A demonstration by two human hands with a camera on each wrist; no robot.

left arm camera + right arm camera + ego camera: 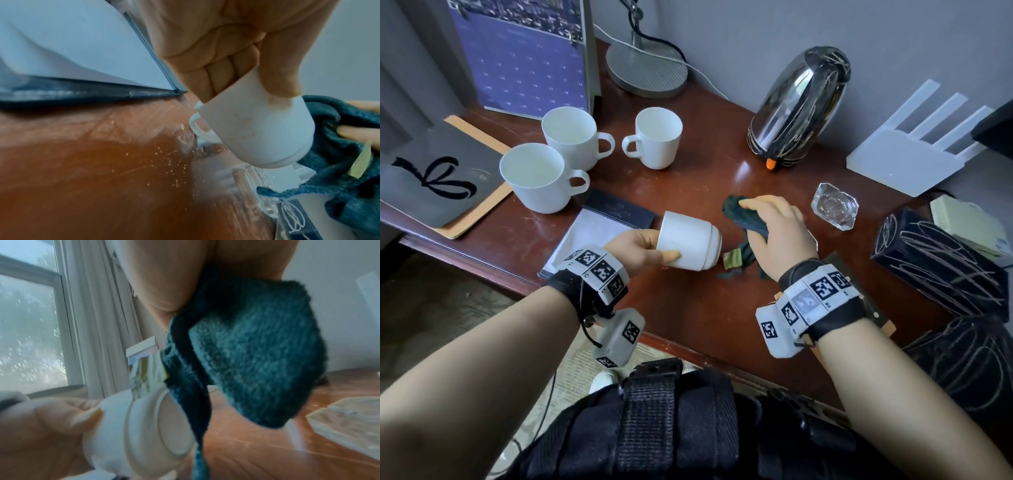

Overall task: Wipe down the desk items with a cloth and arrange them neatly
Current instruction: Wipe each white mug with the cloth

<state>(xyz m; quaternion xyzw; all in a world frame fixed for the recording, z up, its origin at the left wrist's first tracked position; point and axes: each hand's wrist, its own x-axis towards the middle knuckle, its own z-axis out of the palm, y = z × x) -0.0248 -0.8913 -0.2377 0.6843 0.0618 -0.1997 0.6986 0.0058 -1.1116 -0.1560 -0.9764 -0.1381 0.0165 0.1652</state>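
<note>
left hand (226, 48) gripping white cup (257, 129), teal cloth (339, 162)

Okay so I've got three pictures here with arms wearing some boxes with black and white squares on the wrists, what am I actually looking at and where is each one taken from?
No machine here: a person wears cameras. The big picture comes from a head camera, the other two from boxes strapped to each wrist. The left hand holds a white mug on its side, fingers inside its rim. The right hand grips a dark green cloth beside the mug's base. On the brown desk stand three more white mugs, a shiny kettle, a glass ashtray and a notepad.
</note>
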